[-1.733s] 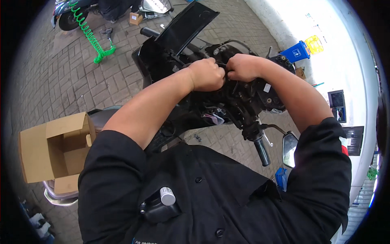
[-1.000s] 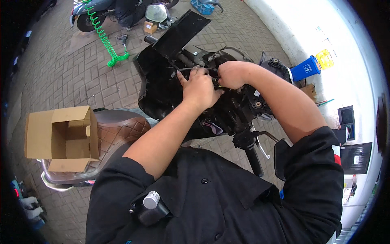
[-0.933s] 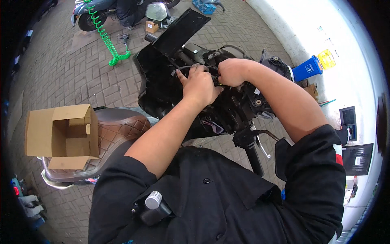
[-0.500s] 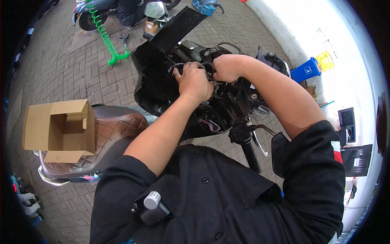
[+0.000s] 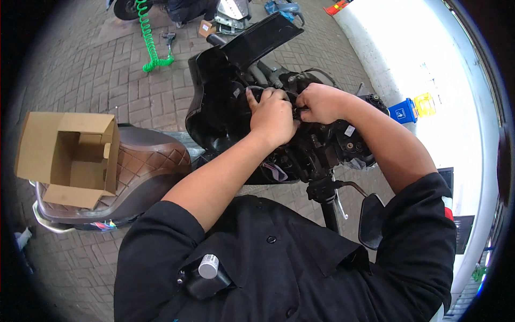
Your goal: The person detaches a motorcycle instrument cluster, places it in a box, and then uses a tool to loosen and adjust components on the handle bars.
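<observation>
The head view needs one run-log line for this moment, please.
left hand: at scooter's exposed front | right hand: beside it, curled | open carton: on brown seat

Most fingertips of the left grip [image 5: 272, 122] and right grip [image 5: 325, 104] are hidden among dark motorbike parts [image 5: 315, 155]; what they touch cannot be told. The upper edge cuts off a scooter [image 5: 126, 8] and the person [image 5: 189, 9] beside it; print on the white cylinder [image 5: 208, 266] is illegible.
</observation>
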### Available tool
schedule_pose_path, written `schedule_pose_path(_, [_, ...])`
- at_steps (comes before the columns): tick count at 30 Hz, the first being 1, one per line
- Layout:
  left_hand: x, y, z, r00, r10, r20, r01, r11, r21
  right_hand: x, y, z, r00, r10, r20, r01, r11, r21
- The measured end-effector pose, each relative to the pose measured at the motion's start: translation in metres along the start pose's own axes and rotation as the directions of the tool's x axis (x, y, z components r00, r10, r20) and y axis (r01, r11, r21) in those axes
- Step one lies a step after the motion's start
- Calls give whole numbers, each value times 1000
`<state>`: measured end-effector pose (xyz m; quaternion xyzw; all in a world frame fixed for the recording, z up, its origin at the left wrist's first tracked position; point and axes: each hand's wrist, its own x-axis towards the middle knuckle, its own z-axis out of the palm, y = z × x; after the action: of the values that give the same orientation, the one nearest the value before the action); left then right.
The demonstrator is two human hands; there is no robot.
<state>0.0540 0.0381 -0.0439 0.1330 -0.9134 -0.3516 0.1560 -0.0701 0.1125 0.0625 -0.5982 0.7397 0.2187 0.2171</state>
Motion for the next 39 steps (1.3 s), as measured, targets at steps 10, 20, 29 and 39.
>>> schedule_pose_path(10, [0,-10,9,996,93,-11,-92,995,40,-7,-5,-5,985,52,166,-54,999,7])
schedule_pose_path(20, [2,-19,-6,986,146,82,-147,989,12,-4,-11,-1,988,129,83,-131,991,19])
schedule_pose_path(29, [26,-32,-16,949,210,235,-231,971,66,3,-13,-2,989,78,125,-64,992,-107])
schedule_pose_path(39, [40,-32,-15,884,372,282,-428,887,171,1,-15,-13,988,32,153,-15,994,-109])
